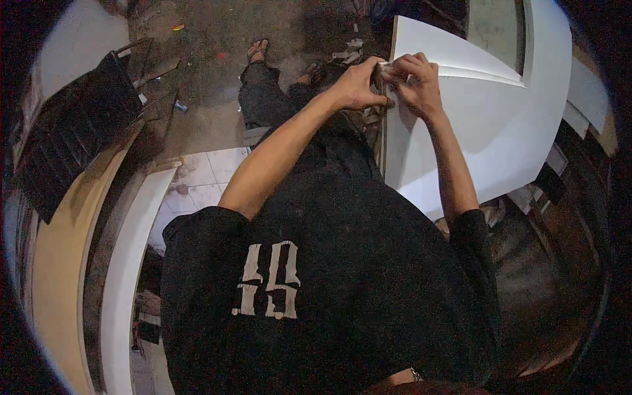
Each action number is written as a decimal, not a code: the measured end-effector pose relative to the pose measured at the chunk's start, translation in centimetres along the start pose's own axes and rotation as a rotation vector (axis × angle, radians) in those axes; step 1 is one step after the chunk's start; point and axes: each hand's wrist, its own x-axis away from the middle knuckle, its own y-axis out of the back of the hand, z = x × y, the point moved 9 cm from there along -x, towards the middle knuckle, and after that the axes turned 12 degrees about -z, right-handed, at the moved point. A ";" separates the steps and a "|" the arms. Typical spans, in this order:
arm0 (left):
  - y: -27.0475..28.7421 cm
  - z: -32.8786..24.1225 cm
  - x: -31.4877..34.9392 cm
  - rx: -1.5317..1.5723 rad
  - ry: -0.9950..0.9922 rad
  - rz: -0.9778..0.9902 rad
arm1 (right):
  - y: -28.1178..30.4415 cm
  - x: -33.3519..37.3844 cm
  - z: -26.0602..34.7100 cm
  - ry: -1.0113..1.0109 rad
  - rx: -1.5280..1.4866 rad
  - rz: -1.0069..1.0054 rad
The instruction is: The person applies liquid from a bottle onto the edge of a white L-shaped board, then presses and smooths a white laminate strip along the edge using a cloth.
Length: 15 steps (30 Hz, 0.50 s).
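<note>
A large white panel [484, 141] slants across the right side, its near-left edge running up beside my hands. My left hand [359, 87] is at this edge, thumb and fingers curved toward each other around a small greyish thing [380, 74] that I cannot name. Just to its right, my right hand [417, 84] is over the panel's surface near its far-left corner. Its fingers are bent and pressed together close to the same small thing. What lies inside the right fingers is hidden.
A black slatted chair or rack [85, 128] stands at the left. Below it, a tan board [62, 276] and a white board [128, 283] run lengthwise. Small litter dots the brown floor [204, 72], and pale tiles [207, 171] show nearer me. Dark clutter lies at the right.
</note>
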 end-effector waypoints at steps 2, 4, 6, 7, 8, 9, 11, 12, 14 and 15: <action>0.2 -0.1 0.1 0.019 -0.017 -0.025 | 0.4 0.1 -1.7 -0.030 0.040 0.041; 0.4 -0.5 0.3 0.168 -0.032 -0.050 | 1.2 0.1 -2.1 -0.038 0.031 0.000; 0.1 -0.5 0.2 0.057 0.030 0.009 | 0.6 0.3 -1.5 -0.023 -0.006 0.000; 0.0 -0.3 0.4 0.000 0.064 0.038 | 0.3 0.3 0.0 0.034 -0.031 -0.043; 0.1 -0.4 0.3 0.017 0.030 0.005 | 0.3 0.2 -0.2 0.027 -0.022 -0.036; 0.3 -0.6 0.2 0.034 -0.003 -0.028 | 0.4 0.0 -0.7 0.020 -0.013 -0.030; 0.4 -0.8 0.3 0.029 -0.009 -0.048 | 1.3 0.0 -1.8 -0.023 -0.041 -0.011; 0.2 -0.6 0.5 0.006 0.015 -0.034 | 1.0 0.3 -1.8 -0.021 -0.039 -0.019; 0.1 -0.5 0.1 0.016 0.014 -0.032 | 0.5 0.2 -1.3 -0.007 -0.032 -0.042; 0.1 -0.7 0.0 0.049 -0.006 -0.040 | 0.1 0.3 -0.7 0.011 -0.055 -0.066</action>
